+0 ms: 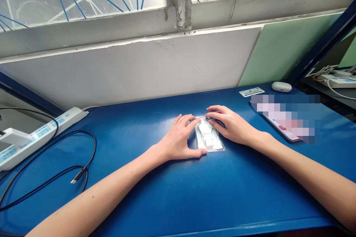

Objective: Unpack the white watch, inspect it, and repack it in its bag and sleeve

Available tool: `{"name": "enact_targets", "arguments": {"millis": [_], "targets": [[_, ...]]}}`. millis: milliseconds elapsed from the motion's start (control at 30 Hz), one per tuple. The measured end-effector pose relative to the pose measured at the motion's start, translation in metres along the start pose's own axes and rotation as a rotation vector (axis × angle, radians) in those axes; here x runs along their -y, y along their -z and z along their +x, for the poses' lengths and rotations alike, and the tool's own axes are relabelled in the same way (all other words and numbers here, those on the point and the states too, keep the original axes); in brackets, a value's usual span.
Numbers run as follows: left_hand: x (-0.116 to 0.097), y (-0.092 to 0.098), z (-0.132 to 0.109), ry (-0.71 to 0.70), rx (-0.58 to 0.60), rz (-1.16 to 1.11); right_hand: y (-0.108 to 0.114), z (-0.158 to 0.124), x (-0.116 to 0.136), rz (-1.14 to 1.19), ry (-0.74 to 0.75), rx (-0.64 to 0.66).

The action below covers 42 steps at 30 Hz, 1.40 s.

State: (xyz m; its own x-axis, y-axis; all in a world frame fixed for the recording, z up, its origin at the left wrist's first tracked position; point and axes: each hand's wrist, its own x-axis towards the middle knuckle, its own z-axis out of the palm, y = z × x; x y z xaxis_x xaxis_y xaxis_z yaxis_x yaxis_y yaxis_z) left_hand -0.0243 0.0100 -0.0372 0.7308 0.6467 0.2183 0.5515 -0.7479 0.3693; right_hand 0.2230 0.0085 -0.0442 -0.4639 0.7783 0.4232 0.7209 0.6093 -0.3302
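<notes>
A small clear plastic packet (209,139) with white parts inside lies flat on the blue table (178,192), near its middle. My left hand (180,139) rests on the packet's left side, thumb along its near edge and fingers on its far corner. On the right side, my right hand (232,125) lies palm down with its fingertips pressing the packet's top end. Both hands hold the packet against the tabletop.
A white power strip (39,135) lies at the left with a black cable (80,172) looping in front of it. A phone (280,124) lies right of my hands, a white earbud case (281,86) and a label (251,92) behind it. A wall and window stand behind.
</notes>
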Motion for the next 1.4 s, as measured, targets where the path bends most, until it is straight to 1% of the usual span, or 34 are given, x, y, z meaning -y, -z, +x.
{"name": "enact_targets", "arguments": {"millis": [67, 133, 200, 267, 367, 433, 500, 567, 633, 700, 833, 1033, 1167, 1267, 1400], "targets": [[0.000, 0.000, 0.000, 0.004, 0.008, 0.011, 0.005, -0.001, 0.000, -0.061, 0.048, 0.066], [0.001, -0.001, 0.000, 0.018, 0.033, 0.017, 0.010, -0.002, -0.001, -0.069, 0.075, 0.140], [0.001, -0.001, 0.000, 0.039, 0.059, 0.021, 0.012, -0.001, -0.001, -0.076, 0.096, 0.180], [0.000, 0.000, 0.001, 0.055, 0.074, 0.024, 0.009, -0.001, 0.000, -0.117, 0.123, 0.183], [-0.001, 0.001, 0.001, 0.062, 0.094, 0.016, 0.002, -0.004, 0.003, -0.189, 0.152, 0.152], [-0.001, 0.002, 0.001, 0.062, 0.105, 0.006, -0.002, -0.008, 0.003, -0.189, 0.154, 0.134], [-0.002, 0.003, 0.001, 0.059, 0.110, -0.001, -0.001, -0.012, 0.002, -0.149, 0.144, 0.149], [-0.002, 0.004, 0.002, 0.061, 0.118, 0.000, 0.005, -0.017, -0.003, -0.091, 0.123, 0.213], [-0.003, 0.005, 0.003, 0.065, 0.133, 0.010, 0.013, -0.022, -0.008, -0.038, 0.098, 0.303], [-0.004, 0.005, 0.004, 0.065, 0.144, 0.026, 0.020, -0.026, -0.013, 0.000, 0.083, 0.345], [-0.003, 0.003, 0.004, 0.068, 0.138, 0.049, 0.027, -0.027, -0.019, 0.032, 0.068, 0.371], [-0.003, 0.000, 0.002, 0.137, 0.109, 0.075, 0.026, -0.023, -0.019, 0.007, 0.058, 0.400], [-0.004, 0.002, 0.003, 0.145, 0.148, 0.093, 0.028, -0.022, -0.020, 0.055, -0.017, 0.436], [-0.003, 0.006, 0.003, 0.122, 0.189, 0.105, 0.031, -0.021, -0.021, 0.085, -0.071, 0.473], [0.002, 0.011, 0.004, 0.098, 0.230, 0.096, 0.030, -0.019, -0.020, 0.074, -0.097, 0.478]]}}
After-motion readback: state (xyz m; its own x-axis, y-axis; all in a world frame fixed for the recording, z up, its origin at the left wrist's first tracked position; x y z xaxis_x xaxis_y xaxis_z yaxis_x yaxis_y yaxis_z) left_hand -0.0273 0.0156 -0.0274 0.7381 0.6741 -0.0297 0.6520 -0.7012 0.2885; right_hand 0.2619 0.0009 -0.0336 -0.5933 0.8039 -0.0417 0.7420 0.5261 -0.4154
